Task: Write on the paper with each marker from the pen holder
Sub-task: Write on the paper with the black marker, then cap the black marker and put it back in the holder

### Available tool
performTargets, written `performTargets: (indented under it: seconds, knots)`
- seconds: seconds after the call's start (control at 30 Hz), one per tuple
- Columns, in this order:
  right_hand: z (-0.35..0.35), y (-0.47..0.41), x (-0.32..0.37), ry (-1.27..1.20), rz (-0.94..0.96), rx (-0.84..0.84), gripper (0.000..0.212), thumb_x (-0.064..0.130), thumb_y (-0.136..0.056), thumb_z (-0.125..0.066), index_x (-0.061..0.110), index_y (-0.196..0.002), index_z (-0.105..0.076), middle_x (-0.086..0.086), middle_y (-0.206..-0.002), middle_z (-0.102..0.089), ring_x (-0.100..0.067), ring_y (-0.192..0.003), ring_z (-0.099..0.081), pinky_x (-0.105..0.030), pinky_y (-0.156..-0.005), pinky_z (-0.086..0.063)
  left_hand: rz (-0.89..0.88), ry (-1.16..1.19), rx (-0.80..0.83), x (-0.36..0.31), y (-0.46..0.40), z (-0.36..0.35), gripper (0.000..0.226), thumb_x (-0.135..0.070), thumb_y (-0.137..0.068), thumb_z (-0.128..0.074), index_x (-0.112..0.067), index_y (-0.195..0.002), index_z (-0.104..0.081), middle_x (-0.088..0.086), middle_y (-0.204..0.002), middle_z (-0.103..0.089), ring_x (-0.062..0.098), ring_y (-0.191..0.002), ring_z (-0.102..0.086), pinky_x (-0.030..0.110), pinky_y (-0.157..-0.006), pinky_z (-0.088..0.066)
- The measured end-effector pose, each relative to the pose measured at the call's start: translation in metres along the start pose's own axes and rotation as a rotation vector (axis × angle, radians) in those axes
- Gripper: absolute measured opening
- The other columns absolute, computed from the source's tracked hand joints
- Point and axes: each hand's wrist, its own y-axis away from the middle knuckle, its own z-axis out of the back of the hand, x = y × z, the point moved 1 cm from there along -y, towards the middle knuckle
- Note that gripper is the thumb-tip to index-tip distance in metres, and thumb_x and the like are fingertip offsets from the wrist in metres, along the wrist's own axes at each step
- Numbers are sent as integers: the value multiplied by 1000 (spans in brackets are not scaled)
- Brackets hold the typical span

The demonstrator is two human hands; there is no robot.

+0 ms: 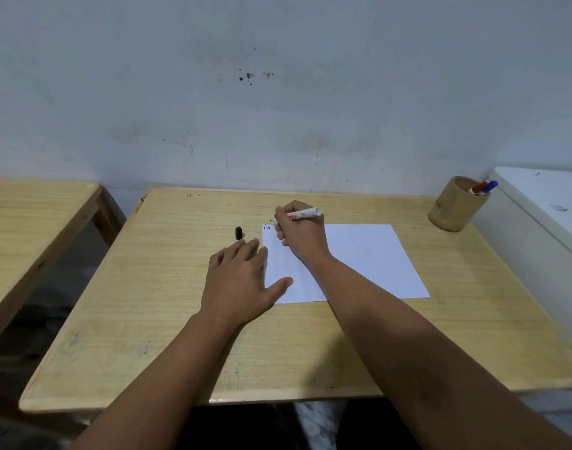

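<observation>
Two marks on the sheet, one marker in the fist

One white-barrelled marker [303, 215] sits in the right hand [299, 233], fingers wrapped closed around it in a writing grip. Its barrel carries red lettering and lies nearly level, blunt white end pointing right toward the pen holder [453, 207]. The tip pokes out past the knuckles at the far left corner of the paper [369, 258]; whether it touches the sheet cannot be told.

The paper is a plain white sheet lying flat on the light wooden table [154, 319], a little right of centre. Two short upright strokes [267, 227], one blue and one red, stand side by side in its far left corner, just beside the marker tip. The rest of the visible sheet is blank.

The left hand [242, 280] lies palm down and holds nothing, fingers spread flat on the wood, thumb resting on the paper's left edge. Just beyond its fingertips a small black cap [238, 232] stands on the table, apart from the paper.

The pen holder, a round tan cup, stands at the far right corner. Two capped markers lean inside it, a red marker [477, 189] and a blue marker [488, 186].
</observation>
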Motion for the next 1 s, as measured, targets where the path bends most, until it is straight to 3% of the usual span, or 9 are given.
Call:
performTargets:
  seconds: [0.13,0.23,0.33,0.43,0.53,0.63,0.77,0.87,1.0]
  knots:
    - [6,4,9,-32,46,-58,32,44,-92,-79,20,-81,-61,-11,-70,-66,-16,-58,-61,-32,-52,-47,3,8,9,-1,2,2,78,-80,-82,-42,-25,-133,-63,-1,-147,-57,22,-144,-42,45,-112,-31]
    - [19,5,29,-152,48,-85,28,43,-91,-81,21,-82,-68,-5,-74,-67,-17,-59,-56,-32,-57,-45,9,6,17,-1,1,5,79,-80,-82,-42,-27,-136,-60,-3,-150,-54,21,-145,-40,44,-113,-30]
    - [37,9,52,-259,-7,-25,33,48,-104,-63,20,-97,-80,-6,-82,-73,-15,-56,-55,-25,-49,-41,22,14,34,0,1,4,74,-80,-81,-46,-29,-132,-62,-5,-150,-54,20,-143,-43,44,-111,-32]
    - [60,13,63,-291,-34,-52,31,32,-109,-54,17,-102,-80,-5,-77,-71,-15,-51,-51,-22,-47,-37,67,86,-144,1,-4,9,53,-72,-82,-59,-32,-117,-66,-11,-128,-61,19,-118,-57,42,-94,-41]
    - [82,23,64,-270,-18,-68,9,21,-103,-65,19,-97,-70,-8,-78,-74,-16,-52,-54,-24,-50,-40,190,203,-323,7,-22,20,39,-47,-89,-68,-32,-124,-64,-7,-118,-60,23,-107,-58,43,-86,-45]
    - [100,37,59,-265,-24,-33,8,18,-99,-74,18,-93,-68,-17,-93,-82,-13,-55,-60,-23,-51,-44,333,290,-157,21,-42,21,40,-39,-98,-58,-26,-135,-64,1,-134,-59,28,-118,-59,44,-89,-51]
    - [115,52,51,-233,-22,-10,8,12,-95,-79,10,-102,-75,-18,-102,-83,-15,-59,-64,-25,-53,-47,403,286,-93,33,-49,15,26,-30,-98,-58,-23,-120,-73,0,-120,-70,28,-111,-64,38,-83,-51]
    - [121,57,45,-245,-67,-8,6,11,-97,-76,11,-103,-77,-16,-101,-84,-18,-60,-63,-28,-56,-48,502,495,-114,31,-53,19,21,-21,-94,-64,-22,-111,-76,-2,-111,-75,26,-106,-67,35,-84,-50]
    - [123,59,44,-222,-106,51,16,6,-99,-69,11,-111,-77,-8,-104,-85,-17,-65,-67,-28,-57,-53,585,1011,-98,10,-69,44,16,-11,-94,-67,-10,-107,-77,-1,-92,-77,19,-91,-69,34,-84,-54]
